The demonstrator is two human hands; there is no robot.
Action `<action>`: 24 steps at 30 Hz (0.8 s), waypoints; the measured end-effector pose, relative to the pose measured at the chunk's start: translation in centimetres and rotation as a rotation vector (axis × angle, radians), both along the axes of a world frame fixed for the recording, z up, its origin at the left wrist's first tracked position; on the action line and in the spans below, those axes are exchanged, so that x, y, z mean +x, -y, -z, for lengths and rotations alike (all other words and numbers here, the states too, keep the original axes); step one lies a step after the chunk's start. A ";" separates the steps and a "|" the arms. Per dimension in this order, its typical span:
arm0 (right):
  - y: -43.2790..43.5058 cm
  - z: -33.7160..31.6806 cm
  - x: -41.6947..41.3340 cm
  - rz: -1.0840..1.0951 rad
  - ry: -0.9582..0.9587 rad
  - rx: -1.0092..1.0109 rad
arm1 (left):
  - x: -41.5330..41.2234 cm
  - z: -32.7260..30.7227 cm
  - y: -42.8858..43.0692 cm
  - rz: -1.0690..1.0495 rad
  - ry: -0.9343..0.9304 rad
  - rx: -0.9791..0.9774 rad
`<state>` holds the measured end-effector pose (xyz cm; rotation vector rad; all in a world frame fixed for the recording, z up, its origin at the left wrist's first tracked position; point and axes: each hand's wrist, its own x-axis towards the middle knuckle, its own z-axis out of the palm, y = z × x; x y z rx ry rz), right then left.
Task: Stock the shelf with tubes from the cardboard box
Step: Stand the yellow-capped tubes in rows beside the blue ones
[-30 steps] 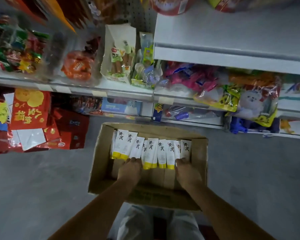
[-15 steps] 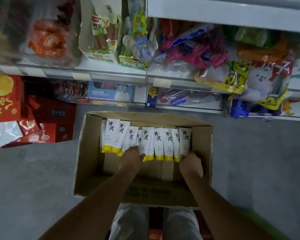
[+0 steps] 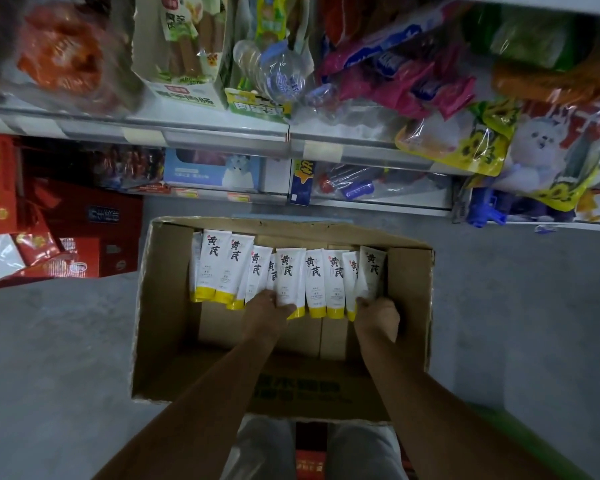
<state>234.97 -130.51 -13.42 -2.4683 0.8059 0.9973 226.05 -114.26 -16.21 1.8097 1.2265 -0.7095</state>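
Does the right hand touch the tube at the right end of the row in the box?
Touching. In the head view the right hand curls its fingers round the bottom of the rightmost tube, hiding its yellow cap.

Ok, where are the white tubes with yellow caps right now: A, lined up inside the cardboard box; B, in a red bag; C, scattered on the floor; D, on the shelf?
A: the tubes sit in a row inside the cardboard box, where the left hand and right hand grip their yellow-capped ends.
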 end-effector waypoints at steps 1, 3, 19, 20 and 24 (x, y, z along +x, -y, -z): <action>0.1 0.2 0.2 0.037 0.007 0.013 | 0.1 0.0 -0.1 -0.023 -0.012 -0.010; 0.1 0.2 0.4 0.059 0.003 0.030 | 0.1 0.1 -0.3 -0.046 -0.026 -0.029; 1.0 -3.6 -1.6 -0.066 -0.123 0.189 | -2.8 -3.6 0.1 0.044 0.002 -0.115; 1.2 -4.3 -1.9 -0.073 -0.119 0.208 | -2.9 -4.3 0.1 0.034 0.018 -0.118; 2.1 -7.5 -2.7 -0.102 -0.091 0.267 | -3.1 -7.3 0.2 0.013 0.103 -0.147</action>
